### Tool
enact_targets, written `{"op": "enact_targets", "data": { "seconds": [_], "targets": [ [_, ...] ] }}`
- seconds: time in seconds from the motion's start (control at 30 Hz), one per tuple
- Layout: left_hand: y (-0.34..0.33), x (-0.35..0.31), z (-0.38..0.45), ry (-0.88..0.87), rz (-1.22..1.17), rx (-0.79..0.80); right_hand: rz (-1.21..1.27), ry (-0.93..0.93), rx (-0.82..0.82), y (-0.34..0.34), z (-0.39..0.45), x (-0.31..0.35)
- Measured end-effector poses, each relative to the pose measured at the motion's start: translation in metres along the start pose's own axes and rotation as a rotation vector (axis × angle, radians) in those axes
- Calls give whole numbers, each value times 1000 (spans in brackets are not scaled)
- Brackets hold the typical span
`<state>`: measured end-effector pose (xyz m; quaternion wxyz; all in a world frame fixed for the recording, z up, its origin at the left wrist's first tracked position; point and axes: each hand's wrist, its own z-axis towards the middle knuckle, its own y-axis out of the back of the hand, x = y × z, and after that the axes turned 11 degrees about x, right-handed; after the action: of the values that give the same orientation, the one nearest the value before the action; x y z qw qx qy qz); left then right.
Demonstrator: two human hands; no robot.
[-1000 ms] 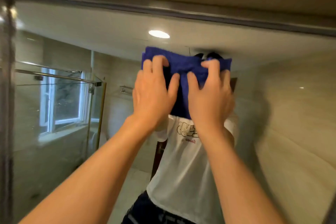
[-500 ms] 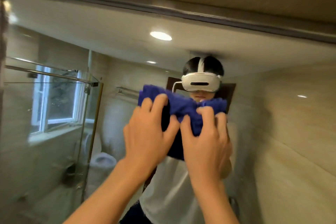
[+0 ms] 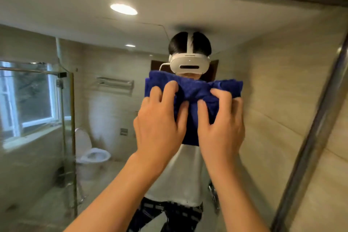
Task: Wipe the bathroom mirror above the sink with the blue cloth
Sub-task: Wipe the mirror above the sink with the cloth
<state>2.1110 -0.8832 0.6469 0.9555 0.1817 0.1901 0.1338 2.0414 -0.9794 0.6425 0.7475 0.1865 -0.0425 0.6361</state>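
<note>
Your left hand (image 3: 160,122) and right hand (image 3: 221,124) sit side by side at the centre of the frame, fingers curled into the blue cloth (image 3: 194,92) and pressing it against the mirror (image 3: 273,100). The cloth is bunched between your hands, with its two top corners flaring out to either side and a fold hanging down between your wrists.

The risks, as I judge them: with the cloth gathered this tightly, only a narrow band of it seems to meet the glass, so you may leave streaks or unwiped strips between passes. Your bare fingertips (image 3: 170,85) ride near the cloth's upper edge; if they slip over it, they will smear the glass. The loose fold could also drag and mark a patch already wiped. Whether the sink below holds anything your arms might knock, I cannot tell; it is out of view.

By count: two hands, one cloth, one mirror with its metal frame (image 3: 310,147) running along the top and down the right of the frame. In the reflection: one toilet (image 3: 92,153) at lower left, one window (image 3: 28,100) at far left, one towel rack (image 3: 114,83) left of centre, two ceiling lights (image 3: 123,9) in the upper middle.
</note>
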Motion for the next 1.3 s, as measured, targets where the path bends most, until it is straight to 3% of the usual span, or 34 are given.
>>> {"op": "enact_targets", "data": {
  "seconds": [0.1, 0.23, 0.57, 0.77, 1.0, 1.13, 1.3],
  "targets": [
    [-41, -14, -67, 34, 6, 154, -76, -82, 39, 11, -66, -46],
    [-79, -38, -118, 46, -32, 285, 13, -224, 125, 34, -116, -89],
    [-87, -124, -55, -39, -142, 208, 49, -302, 110, 101, -34, -123],
    [-113, -104, -121, -22, -176, 350, -60, -351, 143, 94, -109, -143],
    [-127, -94, -182, 53, -212, 493, 53, -520, 216, 96, -161, -155],
    [-113, -82, -173, 28, -212, 471, 120, -579, 213, 90, -152, -138],
    [-84, -36, -155, 84, -237, 365, 153, -457, 209, 52, -146, -91]
  ]
}}
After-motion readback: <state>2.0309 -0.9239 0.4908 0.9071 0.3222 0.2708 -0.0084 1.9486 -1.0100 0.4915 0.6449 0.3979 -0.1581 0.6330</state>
